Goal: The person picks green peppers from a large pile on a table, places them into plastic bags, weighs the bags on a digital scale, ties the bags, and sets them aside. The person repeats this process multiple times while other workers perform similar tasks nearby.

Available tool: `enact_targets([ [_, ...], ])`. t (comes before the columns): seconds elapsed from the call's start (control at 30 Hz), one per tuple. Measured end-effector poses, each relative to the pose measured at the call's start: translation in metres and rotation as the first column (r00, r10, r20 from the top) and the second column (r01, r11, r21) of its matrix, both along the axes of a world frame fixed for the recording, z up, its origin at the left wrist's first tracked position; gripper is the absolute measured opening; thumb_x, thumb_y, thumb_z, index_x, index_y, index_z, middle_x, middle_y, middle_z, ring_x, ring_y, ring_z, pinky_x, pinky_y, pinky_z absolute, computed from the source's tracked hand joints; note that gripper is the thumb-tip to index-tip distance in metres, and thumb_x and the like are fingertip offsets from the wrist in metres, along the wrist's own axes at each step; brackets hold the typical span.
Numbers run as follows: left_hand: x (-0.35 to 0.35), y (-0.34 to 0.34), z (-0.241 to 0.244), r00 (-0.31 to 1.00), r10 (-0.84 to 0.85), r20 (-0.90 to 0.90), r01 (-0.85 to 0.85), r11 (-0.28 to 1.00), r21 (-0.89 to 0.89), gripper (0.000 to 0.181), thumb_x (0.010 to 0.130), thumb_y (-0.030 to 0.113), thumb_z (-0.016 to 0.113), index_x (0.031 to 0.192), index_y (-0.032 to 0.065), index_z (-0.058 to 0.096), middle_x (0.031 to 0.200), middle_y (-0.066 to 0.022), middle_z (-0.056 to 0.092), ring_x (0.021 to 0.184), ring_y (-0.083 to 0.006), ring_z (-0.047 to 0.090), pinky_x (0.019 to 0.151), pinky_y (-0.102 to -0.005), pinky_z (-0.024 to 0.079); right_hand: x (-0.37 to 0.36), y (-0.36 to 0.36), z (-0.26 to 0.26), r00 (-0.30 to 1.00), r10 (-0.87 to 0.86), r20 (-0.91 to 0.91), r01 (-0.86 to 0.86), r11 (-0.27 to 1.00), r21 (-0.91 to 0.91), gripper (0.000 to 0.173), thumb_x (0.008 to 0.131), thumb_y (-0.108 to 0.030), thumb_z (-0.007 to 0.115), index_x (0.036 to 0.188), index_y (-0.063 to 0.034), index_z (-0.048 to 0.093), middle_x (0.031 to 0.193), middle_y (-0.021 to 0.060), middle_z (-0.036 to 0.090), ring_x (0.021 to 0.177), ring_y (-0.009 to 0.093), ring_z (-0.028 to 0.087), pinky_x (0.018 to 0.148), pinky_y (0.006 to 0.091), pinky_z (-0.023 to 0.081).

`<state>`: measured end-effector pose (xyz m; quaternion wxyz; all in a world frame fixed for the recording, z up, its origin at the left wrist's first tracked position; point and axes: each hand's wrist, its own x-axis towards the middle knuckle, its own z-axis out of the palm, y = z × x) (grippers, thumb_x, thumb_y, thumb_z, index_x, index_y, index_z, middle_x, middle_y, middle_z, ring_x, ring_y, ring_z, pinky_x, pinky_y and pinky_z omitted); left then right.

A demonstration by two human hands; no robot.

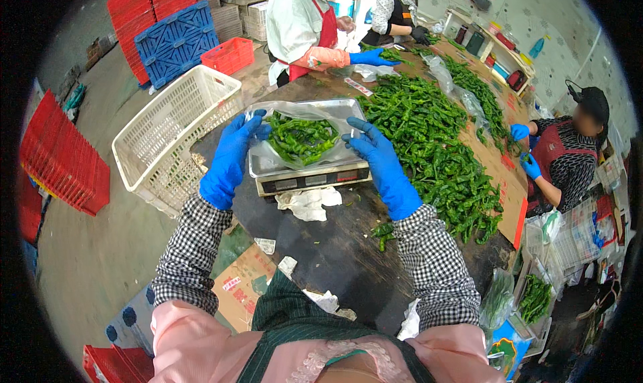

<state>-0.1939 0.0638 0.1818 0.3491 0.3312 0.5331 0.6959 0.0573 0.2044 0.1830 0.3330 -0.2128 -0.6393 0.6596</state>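
Observation:
A clear plastic bag with green peppers in it lies on the metal pan of a digital scale. My left hand, in a blue glove, has its fingers on the bag's left edge. On the other side, my right hand, also blue-gloved, is at the bag's right edge with thumb and forefinger near each other; whether it grips the plastic is unclear. To the right of the scale spreads a large pile of green peppers. A crumpled white cloth lies before the scale.
A white plastic crate stands left of the dark table. Two people work at the far side and another at the right. Beyond the crate are a red crate, a blue pallet and stacked red crates.

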Motion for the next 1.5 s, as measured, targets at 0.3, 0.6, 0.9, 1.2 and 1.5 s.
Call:
enact_targets([
  [0.3,-0.002,-0.017,-0.005,0.889,0.235,-0.394,-0.264,0.964,-0.02,0.034,0.093,0.019,0.058,0.119,-0.003,0.057,0.105,-0.0103,0.064,0.098,-0.0156,0.06,0.088,-0.0272,0.046,0.025,-0.003,-0.003,0.986,-0.15,0.074,0.13,0.966,0.224,0.04,0.085,-0.004,0.06,0.124,-0.0044,0.056,0.103,0.0058,0.062,0.092,0.013,0.057,0.084,0.0266,0.046],
  [0.6,0.065,-0.114,-0.115,0.966,0.221,-0.134,-0.243,0.953,-0.18,0.024,0.093,0.019,0.057,0.104,-0.0006,0.064,0.089,-0.0057,0.063,0.081,-0.0134,0.056,0.076,-0.0284,0.047,0.136,0.003,-0.111,0.574,-0.527,0.627,-0.307,0.572,0.761,0.032,0.075,-0.006,0.059,0.107,-0.008,0.064,0.106,0.0171,0.063,0.098,0.034,0.06,0.084,0.0438,0.048],
  [0.9,0.179,-0.137,-0.159,0.968,-0.177,0.178,0.239,0.871,-0.429,0.026,0.095,0.022,0.054,0.103,0.0004,0.065,0.088,-0.0063,0.067,0.073,-0.0104,0.058,0.064,-0.0239,0.048,0.176,-0.003,-0.154,0.457,-0.592,0.664,-0.537,0.412,0.736,0.03,0.07,-0.011,0.062,0.099,-0.0141,0.065,0.098,0.0132,0.058,0.094,0.033,0.056,0.074,0.0465,0.045],
  [1.2,0.186,-0.134,-0.161,0.958,-0.206,0.198,0.27,0.88,-0.39,0.025,0.095,0.021,0.053,0.105,0.0003,0.065,0.089,-0.0048,0.067,0.073,-0.0104,0.058,0.065,-0.0241,0.048,0.191,-0.009,-0.115,0.746,-0.48,0.461,-0.077,0.626,0.776,0.04,0.074,-0.012,0.071,0.112,-0.0088,0.058,0.112,0.0165,0.06,0.102,0.034,0.059,0.086,0.0422,0.048],
  [1.5,0.184,-0.134,-0.157,0.942,-0.211,0.26,0.304,0.866,-0.398,0.024,0.094,0.022,0.056,0.106,0.0022,0.064,0.089,-0.0053,0.067,0.078,-0.0125,0.059,0.07,-0.026,0.049,0.19,-0.02,-0.124,0.611,-0.682,0.401,0.218,0.633,0.743,0.042,0.086,-0.024,0.066,0.12,-0.0016,0.054,0.112,0.0178,0.061,0.099,0.031,0.061,0.083,0.039,0.05],
])
